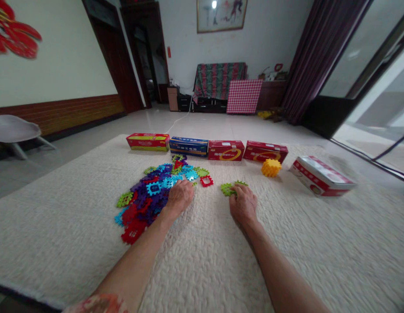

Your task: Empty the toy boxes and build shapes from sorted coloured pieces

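A pile of flat interlocking plastic tiles (150, 193) in purple, blue, red and green lies on a cream rug (74, 226). My left hand (180, 196) rests at the pile's right edge, fingers curled down onto the tiles; what it grips is hidden. My right hand (243, 204) is closed on green tiles (228, 188) lying apart from the pile. A single red tile (206, 181) sits between the two hands. A yellow cube built from tiles (271, 168) stands farther back to the right.
Several flat boxes stand in a row at the rug's far edge: red-yellow (147, 142), blue (189, 146), two red (226, 150). A red-white tin (321, 176) lies at right. A grey chair (13, 130) is at left, glass doors at right.
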Motion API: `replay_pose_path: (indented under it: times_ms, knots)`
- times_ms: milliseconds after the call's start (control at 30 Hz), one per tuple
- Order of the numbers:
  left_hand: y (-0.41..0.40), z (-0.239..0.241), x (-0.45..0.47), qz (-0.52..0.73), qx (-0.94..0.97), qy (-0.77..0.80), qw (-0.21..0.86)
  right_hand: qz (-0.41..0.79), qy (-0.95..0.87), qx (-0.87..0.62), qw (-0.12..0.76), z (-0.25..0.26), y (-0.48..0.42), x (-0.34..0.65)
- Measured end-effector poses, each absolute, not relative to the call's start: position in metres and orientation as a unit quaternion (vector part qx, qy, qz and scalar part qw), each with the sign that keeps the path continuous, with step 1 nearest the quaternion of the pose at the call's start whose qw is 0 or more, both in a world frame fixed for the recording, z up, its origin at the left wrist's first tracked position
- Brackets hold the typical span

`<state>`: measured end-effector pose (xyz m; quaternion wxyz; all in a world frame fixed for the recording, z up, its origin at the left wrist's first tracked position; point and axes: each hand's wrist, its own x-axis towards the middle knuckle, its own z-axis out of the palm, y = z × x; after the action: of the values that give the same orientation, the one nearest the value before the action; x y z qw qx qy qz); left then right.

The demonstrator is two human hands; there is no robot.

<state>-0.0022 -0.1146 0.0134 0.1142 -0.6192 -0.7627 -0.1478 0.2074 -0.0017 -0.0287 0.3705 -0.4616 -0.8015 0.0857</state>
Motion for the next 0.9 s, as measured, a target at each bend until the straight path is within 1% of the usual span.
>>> replay_pose_path:
  times_ms: [100, 200, 333, 433, 533, 733, 900]
  knots:
    - [-0.104, 0.018, 0.011, -0.230, -0.595, -0.762, 0.108, 0.115, -0.767, -0.437, 0.455, -0.032, 0.006, 0.208]
    - [-0.081, 0.024, 0.035, -0.277, -0.589, -0.757, 0.044, 0.132, -0.729, -0.413, 0.530, -0.034, 0.014, 0.211]
    - [-0.049, 0.026, 0.069, -0.272, -0.584, -0.763, -0.048, 0.143, -0.726, -0.386, 0.551, -0.032, 0.016, 0.214]
    - [-0.038, 0.019, 0.079, -0.275, -0.586, -0.762, -0.038, 0.129, -0.752, -0.357, 0.539, -0.030, 0.012, 0.212]
    - [-0.038, 0.009, 0.078, -0.276, -0.587, -0.760, -0.024, 0.108, -0.793, -0.350, 0.488, -0.028, 0.006, 0.208]
    - [-0.037, -0.007, 0.068, -0.266, -0.590, -0.763, 0.012, 0.076, -0.821, -0.391, 0.409, -0.034, 0.005, 0.205]
    - [-0.032, -0.009, 0.066, -0.265, -0.611, -0.746, 0.001, 0.052, -0.834, -0.421, 0.352, -0.035, 0.006, 0.206]
